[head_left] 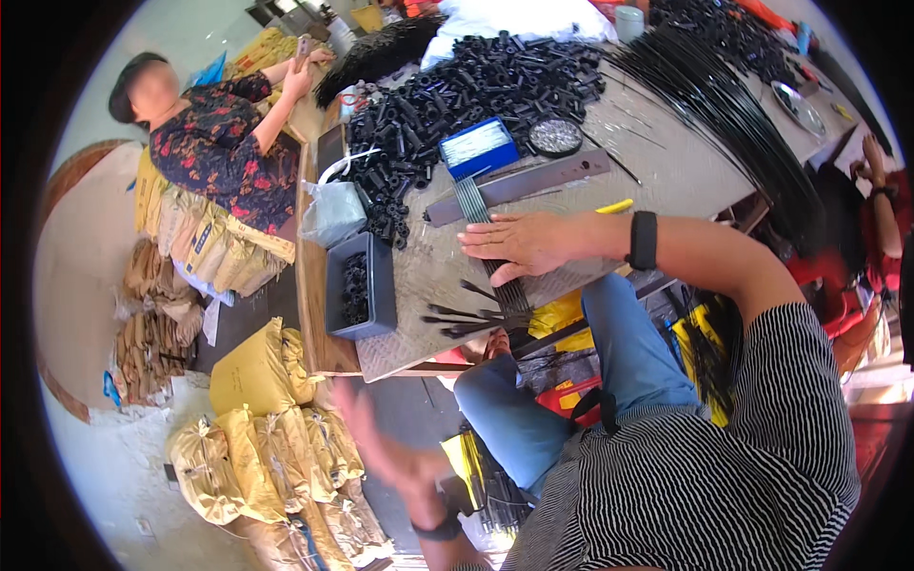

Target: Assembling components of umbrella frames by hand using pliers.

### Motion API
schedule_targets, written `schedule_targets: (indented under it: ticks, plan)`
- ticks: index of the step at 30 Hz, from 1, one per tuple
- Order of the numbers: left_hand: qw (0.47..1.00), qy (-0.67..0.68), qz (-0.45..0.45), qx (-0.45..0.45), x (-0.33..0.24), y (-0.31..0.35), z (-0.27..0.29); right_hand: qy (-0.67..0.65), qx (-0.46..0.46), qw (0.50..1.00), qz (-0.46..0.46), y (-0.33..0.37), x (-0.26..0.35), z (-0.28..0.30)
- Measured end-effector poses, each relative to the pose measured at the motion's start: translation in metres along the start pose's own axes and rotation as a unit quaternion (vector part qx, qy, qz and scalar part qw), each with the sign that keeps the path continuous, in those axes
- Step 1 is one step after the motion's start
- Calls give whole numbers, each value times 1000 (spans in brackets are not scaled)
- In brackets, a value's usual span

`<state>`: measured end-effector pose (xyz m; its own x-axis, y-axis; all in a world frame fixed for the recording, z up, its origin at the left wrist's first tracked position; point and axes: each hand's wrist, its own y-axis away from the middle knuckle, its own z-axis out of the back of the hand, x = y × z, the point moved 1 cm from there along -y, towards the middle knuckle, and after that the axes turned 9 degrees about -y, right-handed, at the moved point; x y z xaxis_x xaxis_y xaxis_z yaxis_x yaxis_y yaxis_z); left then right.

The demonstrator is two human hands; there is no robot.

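My right hand [522,244], with a dark band on the wrist, lies flat with its fingers stretched out. Under it a row of thin dark rods [470,198] runs side by side across a flat metal bar [543,184]. The rods' near end fans out in dark strips [457,319] toward the table's front edge. My left hand [386,443] is off the table at the lower left, smeared by motion. Its fingers are too blurred to read, and I see nothing clear in it. A blue box [478,146] of small shiny pins stands beyond the bar.
A large heap of black tubular parts [476,86] covers the table's far side. A round dish [555,137] and a grey bin [360,285] hold small parts. Long black rods [733,124] lie at right. Yellow sacks [249,371] are stacked at left, near another person [224,143] holding a phone.
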<state>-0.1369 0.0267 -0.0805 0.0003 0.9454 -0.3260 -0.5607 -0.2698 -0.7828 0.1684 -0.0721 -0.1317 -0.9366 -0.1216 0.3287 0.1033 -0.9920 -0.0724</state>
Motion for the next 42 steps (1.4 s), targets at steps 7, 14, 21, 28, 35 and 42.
schedule_targets:
  ticks: [7, 14, 21, 28, 35, 42]
  plan:
    - [998, 12, -63, -21, -18, 4, 20, 8, 8, 999, 36, -29, 3, -11]
    - [994, 56, -91, 29, -16, -1, 12, -19, 8, 1000, 11, -21, 1, -11]
    - [989, 67, -103, 85, -13, -7, 16, -32, 8, 999, 14, -23, 0, -15]
    - [980, 89, -116, 136, -14, -17, 11, -24, 29, 999, -7, -20, 5, -8]
    - [975, 86, -103, 179, -11, -16, 16, -23, 39, 999, 2, -27, 6, -8]
    - [954, -73, -71, 283, 23, -9, -9, -217, 40, 975, -24, -26, -1, 3]
